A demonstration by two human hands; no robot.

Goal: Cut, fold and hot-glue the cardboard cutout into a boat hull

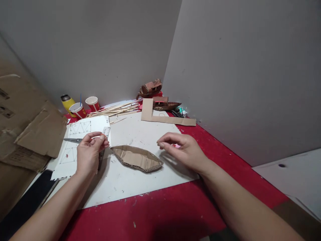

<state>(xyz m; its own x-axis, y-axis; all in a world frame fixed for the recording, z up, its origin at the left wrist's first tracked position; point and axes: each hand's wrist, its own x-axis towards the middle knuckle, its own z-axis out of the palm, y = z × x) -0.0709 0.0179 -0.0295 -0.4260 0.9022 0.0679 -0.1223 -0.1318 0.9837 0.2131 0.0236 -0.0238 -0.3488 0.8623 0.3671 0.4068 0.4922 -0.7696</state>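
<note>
A small boat hull of brown corrugated cardboard, pointed at both ends and hollow, lies on the white board between my hands. My left hand hovers left of the hull with thumb and fingers pinched; a speck of orange shows at the fingertips, too small to name. Beneath that hand lie a pair of scissors and a clear ruler, both partly covered. My right hand is held above the board, right of the hull, its thumb and forefinger tips pressed together. Whatever is between them cannot be made out.
Behind the hull lie an L-shaped cardboard strip, thin wooden sticks and two brown model boats. Red paper cups and a yellow bottle stand back left. Cardboard boxes border the left side.
</note>
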